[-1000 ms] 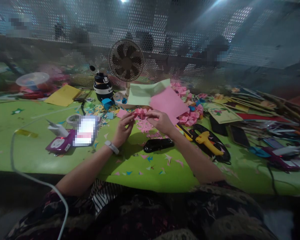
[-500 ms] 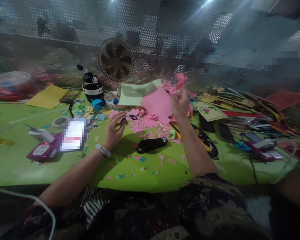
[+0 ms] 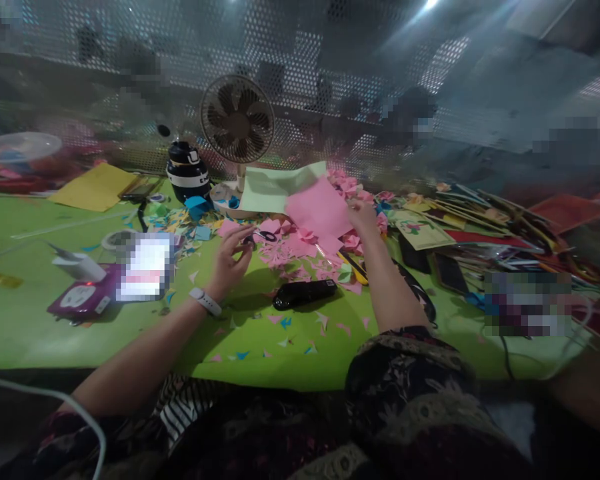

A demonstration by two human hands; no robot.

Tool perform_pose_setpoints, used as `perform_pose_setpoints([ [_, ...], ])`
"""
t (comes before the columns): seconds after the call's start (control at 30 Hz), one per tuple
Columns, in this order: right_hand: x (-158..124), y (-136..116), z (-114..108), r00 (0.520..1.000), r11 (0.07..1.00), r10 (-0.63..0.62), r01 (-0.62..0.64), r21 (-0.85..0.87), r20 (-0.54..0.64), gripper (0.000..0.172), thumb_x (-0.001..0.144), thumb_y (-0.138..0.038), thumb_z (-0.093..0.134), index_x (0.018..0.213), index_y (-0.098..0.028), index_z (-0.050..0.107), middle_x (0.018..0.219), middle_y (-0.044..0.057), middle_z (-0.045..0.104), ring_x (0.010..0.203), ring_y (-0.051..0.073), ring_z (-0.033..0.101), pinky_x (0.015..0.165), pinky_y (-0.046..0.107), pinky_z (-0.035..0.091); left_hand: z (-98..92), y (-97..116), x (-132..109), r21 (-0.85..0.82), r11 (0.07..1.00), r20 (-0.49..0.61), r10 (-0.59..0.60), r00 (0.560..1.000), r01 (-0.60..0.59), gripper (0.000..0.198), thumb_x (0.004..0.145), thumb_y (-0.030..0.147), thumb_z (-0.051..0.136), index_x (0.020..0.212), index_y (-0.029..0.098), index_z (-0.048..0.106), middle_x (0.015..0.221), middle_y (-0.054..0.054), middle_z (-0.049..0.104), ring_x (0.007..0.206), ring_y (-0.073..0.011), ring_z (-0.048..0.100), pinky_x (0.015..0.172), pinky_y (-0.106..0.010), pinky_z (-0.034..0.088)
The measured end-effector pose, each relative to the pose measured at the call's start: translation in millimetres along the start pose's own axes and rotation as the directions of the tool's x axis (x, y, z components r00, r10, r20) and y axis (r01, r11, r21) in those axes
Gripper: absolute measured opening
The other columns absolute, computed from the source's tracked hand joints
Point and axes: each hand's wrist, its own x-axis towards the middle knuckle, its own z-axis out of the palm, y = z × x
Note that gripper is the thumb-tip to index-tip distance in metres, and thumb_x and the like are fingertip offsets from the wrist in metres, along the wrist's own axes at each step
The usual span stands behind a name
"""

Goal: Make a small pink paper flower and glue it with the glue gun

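My left hand [image 3: 231, 261], a white band on its wrist, rests left of the pink pile with its fingers bent around the dark handles of small scissors [image 3: 266, 236]. The blades are hard to make out. Farther off, my right hand [image 3: 362, 219] is at the right edge of a pink paper sheet [image 3: 315, 207], fingers curled; what lies between the fingertips is hidden. Folded pink paper flowers [image 3: 343, 181] are heaped just beyond it. Pink cut-out scraps [image 3: 279, 255] spread between my hands. A black stapler-like tool [image 3: 305, 294] lies in front of them.
A small fan [image 3: 237, 120] and a black-and-white jug [image 3: 187, 175] stand at the back. A lit phone [image 3: 147, 267] leans at left by a purple box [image 3: 83, 297]. Paper strips [image 3: 470, 210] and a dark phone [image 3: 449, 272] lie at right. A pale green sheet [image 3: 265, 189] stands behind.
My right hand has come down from above the flower heap to the pink sheet's edge. The pink flower raised in it is no longer held up. My left hand has hardly moved.
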Motion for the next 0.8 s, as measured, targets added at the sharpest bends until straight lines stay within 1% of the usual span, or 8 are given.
perform_pose_setpoints([
  [0.1, -13, -8, 3, 0.999, 0.998, 0.033, -0.032, 0.060, -0.025, 0.036, 0.082, -0.023, 0.049, 0.107, -0.008, 0.069, 0.105, 0.020, 0.071, 0.095, 0.028, 0.063, 0.088, 0.041, 0.049, 0.5, 0, 0, -0.006, 1.000, 0.005, 0.002, 1.000, -0.001, 0.026, 0.092, 0.020, 0.060, 0.116, 0.020, 0.068, 0.125, -0.012, 0.064, 0.112, -0.0192, 0.066, 0.079, -0.025, 0.064],
  [0.2, -28, -20, 2, 0.994, 0.998, 0.010, -0.002, 0.070, -0.113, 0.039, 0.079, -0.021, 0.054, 0.115, -0.010, 0.066, 0.124, 0.022, 0.063, 0.118, 0.032, 0.053, 0.104, 0.049, 0.041, 1.0, 0, 0, -0.009, 1.000, 0.004, -0.007, 1.000, 0.007, 0.025, 0.092, 0.020, 0.060, 0.116, 0.019, 0.068, 0.125, -0.012, 0.064, 0.113, -0.0191, 0.065, 0.079, -0.025, 0.064],
  [0.3, -44, -34, -2, 0.984, 0.997, -0.076, 0.077, -0.002, -0.161, 0.042, 0.080, -0.019, 0.056, 0.120, -0.010, 0.065, 0.135, 0.022, 0.055, 0.131, 0.035, 0.042, 0.112, 0.054, 0.031, 1.1, 1, 0, -0.016, 1.000, 0.014, -0.003, 1.000, 0.003, 0.025, 0.092, 0.020, 0.059, 0.116, 0.018, 0.068, 0.124, -0.012, 0.064, 0.112, -0.0190, 0.066, 0.079, -0.024, 0.063],
  [0.43, -60, -55, -8, 0.970, 0.979, -0.204, 0.202, -0.028, -0.134, 0.044, 0.083, -0.020, 0.055, 0.126, -0.014, 0.063, 0.141, 0.020, 0.051, 0.135, 0.036, 0.038, 0.113, 0.057, 0.028, 0.2, 3, 1, 0.002, 1.000, 0.032, -0.001, 0.999, 0.000, 0.025, 0.092, 0.019, 0.059, 0.115, 0.019, 0.068, 0.124, -0.012, 0.064, 0.112, -0.0192, 0.066, 0.078, -0.023, 0.063],
  [0.57, -74, -80, -13, 0.947, 0.945, -0.321, 0.321, -0.057, -0.001, 0.036, 0.084, -0.025, 0.057, 0.116, -0.016, 0.070, 0.143, 0.015, 0.051, 0.137, 0.035, 0.037, 0.115, 0.053, 0.027, -0.6, 4, 1, 0.022, 1.000, 0.044, -0.019, 0.999, 0.018, 0.027, 0.092, 0.019, 0.058, 0.117, 0.019, 0.067, 0.126, -0.012, 0.063, 0.113, -0.0189, 0.065, 0.082, -0.026, 0.063],
  [0.63, -81, -92, -14, 0.921, 0.922, -0.371, 0.380, -0.071, 0.114, 0.037, 0.084, -0.030, 0.058, 0.116, -0.017, 0.071, 0.143, 0.014, 0.053, 0.138, 0.035, 0.037, 0.115, 0.052, 0.026, -0.5, 4, 1, 0.015, 1.000, 0.042, -0.012, 0.999, 0.012, 0.027, 0.092, 0.019, 0.058, 0.117, 0.019, 0.067, 0.126, -0.012, 0.063, 0.111, -0.0184, 0.066, 0.082, -0.026, 0.064],
  [0.73, -90, -106, -13, 0.856, 0.905, -0.372, 0.421, -0.065, 0.359, 0.041, 0.086, -0.042, 0.057, 0.116, -0.017, 0.071, 0.128, 0.015, 0.065, 0.122, 0.034, 0.053, 0.104, 0.049, 0.037, 0.1, 3, 1, 0.023, 1.000, 0.035, -0.001, 0.999, 0.000, 0.026, 0.092, 0.019, 0.058, 0.116, 0.019, 0.067, 0.125, -0.012, 0.064, 0.109, -0.0176, 0.066, 0.079, -0.024, 0.064],
  [0.8, -95, -111, -11, 0.820, 0.904, -0.332, 0.418, -0.091, 0.467, 0.045, 0.085, -0.046, 0.058, 0.116, -0.016, 0.070, 0.117, 0.014, 0.071, 0.110, 0.032, 0.060, 0.096, 0.046, 0.042, 0.4, 2, 1, 0.026, 1.000, 0.031, 0.001, 1.000, -0.002, 0.026, 0.092, 0.018, 0.058, 0.116, 0.019, 0.068, 0.124, -0.011, 0.065, 0.108, -0.0170, 0.066, 0.077, -0.023, 0.063],
])
